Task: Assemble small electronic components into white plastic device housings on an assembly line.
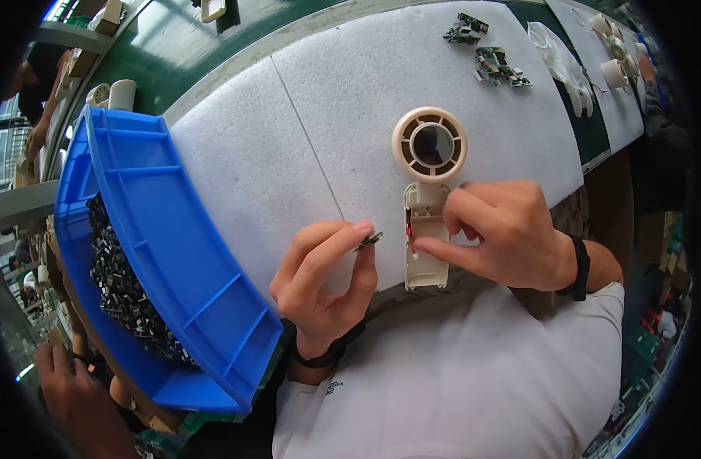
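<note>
My left hand (325,279) pinches a small circuit board (368,241) between thumb and fingertips, just left of an opened handheld fan. The fan's round cream head (429,145), with a dark disc at its centre, points away from me. Its handle shell (427,274) lies open toward me, hollow side up. My right hand (507,237) reaches over the shell from the right, thumb inside it beside a red wire (409,228). The right fingers are curled; whether they grip anything is hidden.
White foam sheet (320,99) covers the bench. On the left stands a blue bin (178,222) with many small dark parts (128,294). Loose circuit boards (500,67) and a white glove (561,65) lie at the far right. Another person's hand (79,398) shows at lower left.
</note>
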### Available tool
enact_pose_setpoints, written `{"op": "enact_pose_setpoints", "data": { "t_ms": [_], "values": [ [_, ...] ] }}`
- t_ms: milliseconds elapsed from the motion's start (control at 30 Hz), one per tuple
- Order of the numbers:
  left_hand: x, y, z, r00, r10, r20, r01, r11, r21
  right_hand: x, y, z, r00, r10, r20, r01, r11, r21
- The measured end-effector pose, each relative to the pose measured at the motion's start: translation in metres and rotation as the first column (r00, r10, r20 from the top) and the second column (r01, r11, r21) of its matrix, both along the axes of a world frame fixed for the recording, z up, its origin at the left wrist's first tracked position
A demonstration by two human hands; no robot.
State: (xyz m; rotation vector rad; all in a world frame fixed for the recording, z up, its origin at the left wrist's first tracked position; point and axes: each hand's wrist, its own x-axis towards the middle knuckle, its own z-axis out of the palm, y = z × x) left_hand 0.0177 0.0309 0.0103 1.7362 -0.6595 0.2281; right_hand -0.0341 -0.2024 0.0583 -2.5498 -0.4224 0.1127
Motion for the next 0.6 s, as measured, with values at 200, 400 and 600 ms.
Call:
{"op": "enact_pose_setpoints", "data": {
  "t_ms": [200, 400, 600],
  "values": [
    [-0.001, -0.002, 0.001, 0.866, -0.494, -0.08, 0.482, 0.866, -0.132, 0.009, 0.009, -0.001, 0.963, -0.016, 0.27, 0.014, 1.0, 0.009],
    [0.0, -0.004, 0.003, 0.836, -0.547, -0.046, 0.548, 0.835, 0.034, 0.02, 0.003, 0.002, 0.909, 0.224, 0.352, -0.153, 0.964, -0.219],
    [0.0, -0.002, 0.006, 0.831, -0.551, -0.082, 0.555, 0.831, 0.038, 0.018, 0.003, -0.002, 0.911, 0.216, 0.351, -0.174, 0.974, -0.147]
  ]
}}
